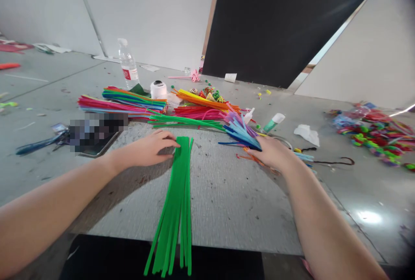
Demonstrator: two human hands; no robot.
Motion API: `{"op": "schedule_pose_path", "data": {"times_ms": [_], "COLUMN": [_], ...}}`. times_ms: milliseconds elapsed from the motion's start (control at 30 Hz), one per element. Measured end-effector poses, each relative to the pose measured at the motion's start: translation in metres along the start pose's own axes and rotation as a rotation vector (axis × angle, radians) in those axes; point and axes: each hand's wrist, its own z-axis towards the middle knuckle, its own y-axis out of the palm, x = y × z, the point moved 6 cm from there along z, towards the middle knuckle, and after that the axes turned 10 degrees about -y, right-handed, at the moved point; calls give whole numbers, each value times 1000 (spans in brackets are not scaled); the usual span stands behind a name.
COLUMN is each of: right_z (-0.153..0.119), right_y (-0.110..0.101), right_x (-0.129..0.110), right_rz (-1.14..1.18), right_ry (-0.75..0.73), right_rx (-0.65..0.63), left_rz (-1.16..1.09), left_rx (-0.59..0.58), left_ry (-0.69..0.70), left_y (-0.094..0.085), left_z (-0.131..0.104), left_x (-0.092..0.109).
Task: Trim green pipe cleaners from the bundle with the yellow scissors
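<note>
A bundle of green pipe cleaners lies lengthwise on the grey board, its near ends fanned out past the front edge. My left hand rests beside the far end of this bundle, fingers spread and fingertips at its left side. Over to the right, my right hand is closed round a bunch of blue and purple pipe cleaners; its fingertips are partly hidden. A few loose green pipe cleaners lie crosswise behind the bundle.
Behind are multicoloured pipe cleaner piles, a water bottle, a white spool and a glue stick. A phone lies left. Crumpled tissue and a colourful heap are at right.
</note>
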Motion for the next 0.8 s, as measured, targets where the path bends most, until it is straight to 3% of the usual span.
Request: {"op": "schedule_pose_path", "data": {"times_ms": [133, 267, 400, 500, 567, 633, 700, 800], "right_z": [2, 9, 5, -7, -11, -13, -12, -4], "right_y": [10, 7, -5, -15, -12, 0, 9, 14], "right_x": [-18, -7, 25, 71, 96, 115, 124, 123], "right_rz": [-124, -118, 134, 215, 174, 215, 256, 252], "right_ry": [71, 69, -52, 101, 187, 257, 278, 222], "right_rx": [-19, 41, 209, 350, 301, 166, 103, 145], "left_rz": [-4, 12, 7, 12, 13, 12, 10, 14], "left_rx": [6, -12, -28, -14, -5, -3, -7, -17], "left_ry": [-11, -27, -25, -16, -18, -26, -33, -37], "left_y": [1, 1, 2, 2, 1, 1, 1, 2], "left_z": [0, 0, -1, -1, -1, -1, -1, -1], "left_x": [-2, -2, -2, -2, -2, -2, -2, -2]}}
